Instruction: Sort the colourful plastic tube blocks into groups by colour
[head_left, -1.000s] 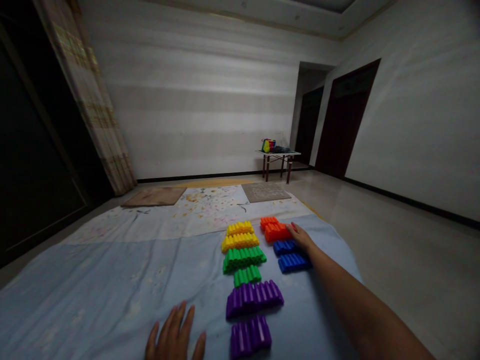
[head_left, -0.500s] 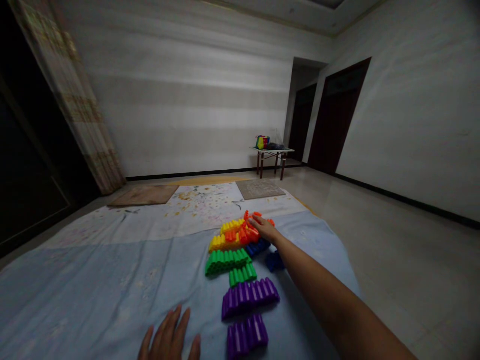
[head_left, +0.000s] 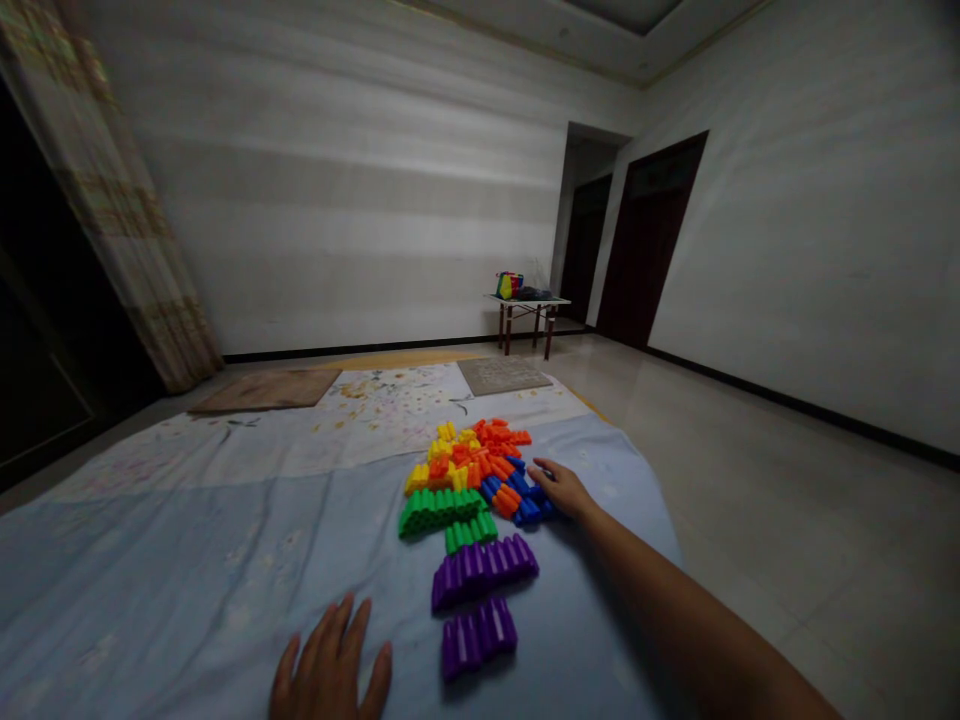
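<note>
My right hand reaches over the right edge of a pile of bullet-shaped plastic toy blocks. Its thumb and fingers are apart beside the blue blocks, and I see nothing held in it. Orange blocks lie loosely among the yellow blocks, some on top of the blue ones. Nearer to me are rows of green blocks and two groups of purple blocks. At lower left my left hand rests on the blue sheet, fingers spread and holding nothing.
A blue, floral-patterned sheet covers the bed-like surface beneath the blocks. Two mats, one brown and one grey, lie at its far edge. Beyond stands a small table with a colourful bag on it.
My right hand has left the orange blocks and moved down and nearer, to the blue ones. Orange blocks are now spread over the pile. My left hand stays flat.
</note>
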